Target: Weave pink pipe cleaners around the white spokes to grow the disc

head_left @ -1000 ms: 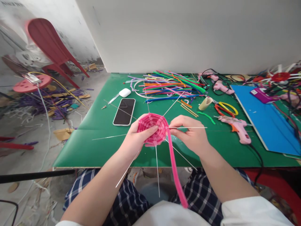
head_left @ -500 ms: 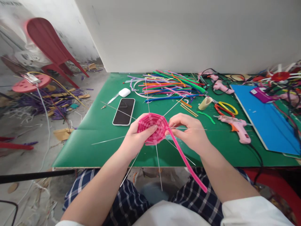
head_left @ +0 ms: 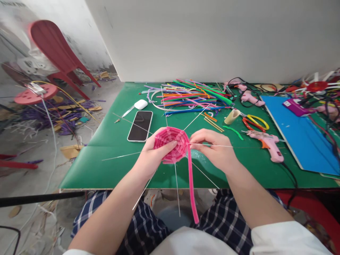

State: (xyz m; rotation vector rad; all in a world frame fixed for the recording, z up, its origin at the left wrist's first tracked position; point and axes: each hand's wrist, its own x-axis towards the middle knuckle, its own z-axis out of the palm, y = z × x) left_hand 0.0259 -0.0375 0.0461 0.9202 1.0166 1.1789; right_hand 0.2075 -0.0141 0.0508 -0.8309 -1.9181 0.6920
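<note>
A round web of pink pipe cleaner (head_left: 178, 153), wound ring on ring over thin wire spokes, is held just above the table's front part. My left hand (head_left: 151, 153) is closed on its left side, thumb flat on top and the other fingers hidden beneath. At the web's right edge my right hand (head_left: 212, 147) pinches the wire spoke (head_left: 223, 145) that points right. The loose tail of the pink pipe cleaner (head_left: 191, 187) hangs from that edge toward my lap, outside the right fingers. More bare spokes stick out all around.
On the green table (head_left: 106, 177) lie a phone (head_left: 140, 126), a pile of coloured pipe cleaners (head_left: 191, 97), a pink glue gun (head_left: 269, 143), pliers with red and yellow handles (head_left: 256, 122) and a blue board (head_left: 300, 138). A red chair (head_left: 54, 49) stands at the left.
The pipe cleaner's tail has swung from slanting down right to hanging nearly straight down. The web has shifted slightly left; the right fingers stay at its right edge.
</note>
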